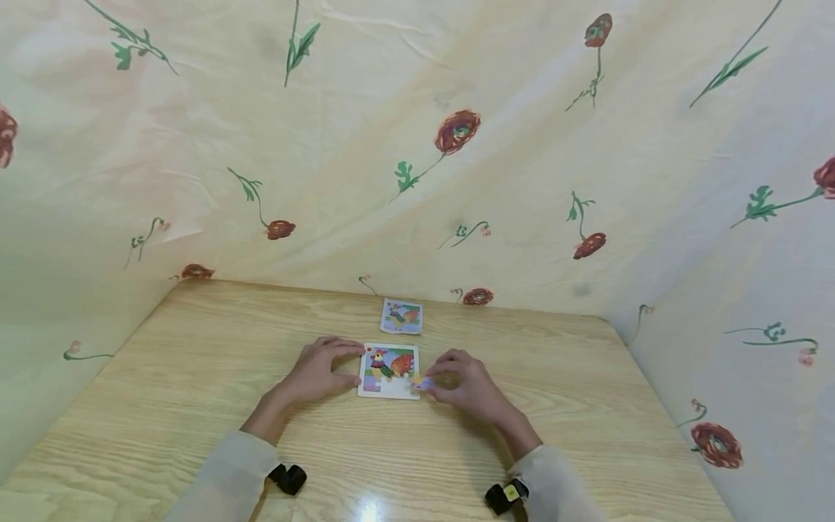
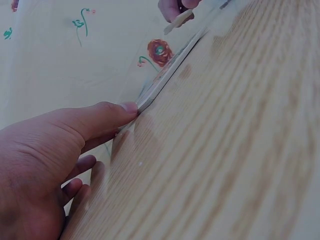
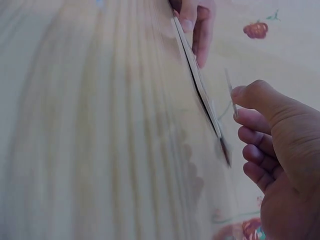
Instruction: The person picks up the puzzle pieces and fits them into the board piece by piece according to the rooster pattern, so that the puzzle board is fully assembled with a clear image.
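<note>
A small jigsaw board (image 1: 388, 394) with a white border and a rooster picture lies on the table between the two hands. Along its lower part, a white area shows without picture. My left hand (image 1: 317, 371) touches the board's left edge, the index finger near the upper corner and the thumb lower down; in the left wrist view the thumb of the left hand (image 2: 65, 145) meets the edge. My right hand (image 1: 466, 384) pinches a puzzle piece (image 1: 424, 383), purple and yellow, over the board's lower right edge. Seen from the right wrist, the thin piece (image 3: 230, 92) is raised above the board.
Behind the board lies a small card (image 1: 401, 317) with a similar rooster picture. Both stand on a light wooden table (image 1: 261, 312). A flower-printed cloth (image 1: 365, 145) hangs along the back and sides. Black wrist straps (image 1: 287, 479) sit near both sleeves.
</note>
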{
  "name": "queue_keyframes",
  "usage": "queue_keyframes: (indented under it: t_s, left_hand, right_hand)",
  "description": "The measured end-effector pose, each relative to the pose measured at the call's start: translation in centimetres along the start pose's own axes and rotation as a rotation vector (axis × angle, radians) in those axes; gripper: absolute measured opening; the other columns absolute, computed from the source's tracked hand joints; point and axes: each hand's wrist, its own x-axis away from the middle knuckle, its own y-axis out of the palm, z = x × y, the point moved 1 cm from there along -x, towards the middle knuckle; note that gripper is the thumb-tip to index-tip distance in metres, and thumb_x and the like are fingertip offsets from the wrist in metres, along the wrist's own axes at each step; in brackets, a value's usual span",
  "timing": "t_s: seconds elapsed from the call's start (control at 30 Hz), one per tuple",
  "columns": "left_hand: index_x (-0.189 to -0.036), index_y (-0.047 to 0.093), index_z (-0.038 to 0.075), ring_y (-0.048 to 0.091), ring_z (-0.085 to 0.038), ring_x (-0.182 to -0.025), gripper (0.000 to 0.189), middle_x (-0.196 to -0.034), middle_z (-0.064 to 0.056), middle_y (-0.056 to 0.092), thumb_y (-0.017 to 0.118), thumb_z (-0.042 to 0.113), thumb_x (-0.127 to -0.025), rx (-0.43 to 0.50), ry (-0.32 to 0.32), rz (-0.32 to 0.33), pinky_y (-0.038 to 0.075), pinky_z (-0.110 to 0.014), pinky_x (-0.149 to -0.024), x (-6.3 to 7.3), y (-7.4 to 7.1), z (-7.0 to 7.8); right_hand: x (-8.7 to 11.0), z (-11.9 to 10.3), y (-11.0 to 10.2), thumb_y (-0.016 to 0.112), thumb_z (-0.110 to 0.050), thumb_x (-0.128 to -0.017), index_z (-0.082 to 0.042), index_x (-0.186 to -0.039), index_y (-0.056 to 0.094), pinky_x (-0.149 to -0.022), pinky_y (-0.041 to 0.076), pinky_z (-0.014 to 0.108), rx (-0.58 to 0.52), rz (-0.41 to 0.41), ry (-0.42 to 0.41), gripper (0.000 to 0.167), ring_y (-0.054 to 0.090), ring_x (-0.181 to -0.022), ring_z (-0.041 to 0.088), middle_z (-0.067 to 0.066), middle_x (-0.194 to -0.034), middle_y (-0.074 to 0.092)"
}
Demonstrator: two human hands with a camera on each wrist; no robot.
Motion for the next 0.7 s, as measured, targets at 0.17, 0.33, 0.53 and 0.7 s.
queue_keyframes:
  t_s: [0.17, 0.33, 0.53, 0.7]
  left_hand:
    - [-0.138, 0.068, 0.025, 0.039, -0.033, -0.147, 0.052, -0.148, 0.005, 0.061, 0.081, 0.034, -0.089, -0.007, 0.002, 0.004, 0.022, -0.07, -0.118, 0.0, 0.1, 0.0]
    - [-0.138, 0.067, 0.026, 0.04, -0.032, -0.147, 0.052, -0.148, 0.006, 0.061, 0.081, 0.036, -0.089, -0.017, 0.004, 0.007, 0.024, -0.07, -0.117, 0.0, 0.1, -0.1]
    - [-0.139, 0.067, 0.025, 0.04, -0.033, -0.146, 0.053, -0.148, 0.004, 0.061, 0.08, 0.036, -0.089, -0.01, 0.014, 0.004, 0.024, -0.071, -0.116, 0.0, 0.1, -0.1]
    - [-0.139, 0.067, 0.025, 0.04, -0.034, -0.146, 0.053, -0.148, 0.004, 0.061, 0.08, 0.037, -0.089, -0.018, 0.021, 0.004, 0.025, -0.071, -0.115, 0.1, 0.0, 0.0]
  right_hand:
    - [-0.7, -0.6, 0.9, 0.083, -0.023, -0.088, -0.016, -0.101, 0.081, -0.089, 0.056, 0.037, -0.008, -0.026, 0.012, 0.014, 0.062, -0.105, 0.019, -0.001, -0.108, 0.07]
    - [-1.4, -1.2, 1.6, 0.083, -0.023, -0.088, -0.016, -0.101, 0.082, -0.09, 0.056, 0.037, -0.018, -0.059, 0.015, 0.015, 0.062, -0.105, 0.018, -0.001, -0.108, 0.069]
    - [-1.9, -1.6, 2.3, 0.083, -0.022, -0.088, -0.015, -0.101, 0.081, -0.089, 0.054, 0.033, -0.02, -0.071, 0.01, 0.014, 0.06, -0.103, 0.017, 0.0, -0.107, 0.069]
    - [-2.3, -1.8, 2.8, 0.083, -0.024, -0.089, -0.014, -0.102, 0.081, -0.084, 0.05, 0.028, -0.039, -0.085, 0.038, 0.017, 0.058, -0.101, 0.016, 0.0, -0.108, 0.068]
